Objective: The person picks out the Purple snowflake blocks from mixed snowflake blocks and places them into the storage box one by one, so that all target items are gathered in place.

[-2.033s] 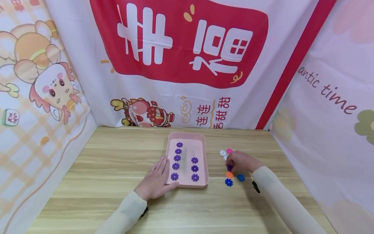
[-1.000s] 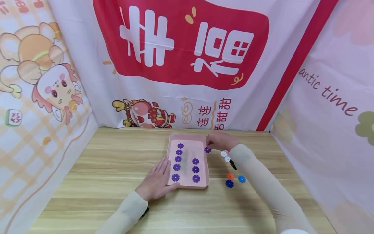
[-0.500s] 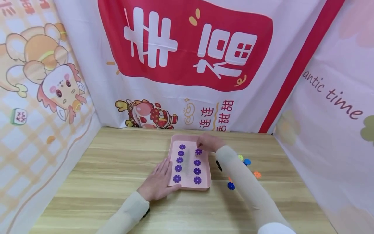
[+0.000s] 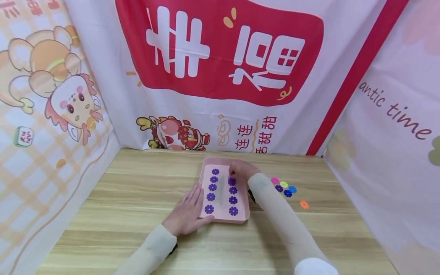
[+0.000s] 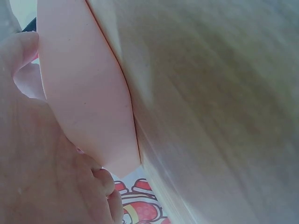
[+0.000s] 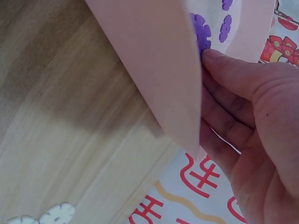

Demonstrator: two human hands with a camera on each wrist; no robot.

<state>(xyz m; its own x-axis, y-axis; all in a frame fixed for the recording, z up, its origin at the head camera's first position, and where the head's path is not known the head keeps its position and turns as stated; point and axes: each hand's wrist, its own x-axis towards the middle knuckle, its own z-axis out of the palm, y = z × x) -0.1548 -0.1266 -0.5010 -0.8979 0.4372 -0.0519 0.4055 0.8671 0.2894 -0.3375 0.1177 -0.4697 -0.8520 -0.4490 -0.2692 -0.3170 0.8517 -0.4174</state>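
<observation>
In the head view, a pink tray (image 4: 223,220) holds purple snowflake discs set in two columns. The left column (image 4: 211,197) and the right column (image 4: 233,200) both lie flat on the tray floor. My right hand (image 4: 244,170) reaches over the tray's far right part. Its thumb and fingers pinch a purple snowflake disc (image 6: 202,31) at the top of the right column. My left hand (image 4: 183,215) rests along the tray's left side with straight fingers, thumb at the near left corner. The left wrist view shows that hand (image 5: 42,154) against the tray wall.
Right of the tray lie loose discs: pink (image 4: 275,180), yellow (image 4: 283,185), light blue (image 4: 292,189), dark blue (image 4: 287,193) and orange (image 4: 304,204). White discs (image 6: 57,213) show in the right wrist view. Printed cloth walls (image 4: 137,99) surround the wooden table (image 4: 137,183).
My right hand has carried a purple disc from the loose discs at the right over the tray's right wall to the top of the right column. My left hand has stayed at the tray.
</observation>
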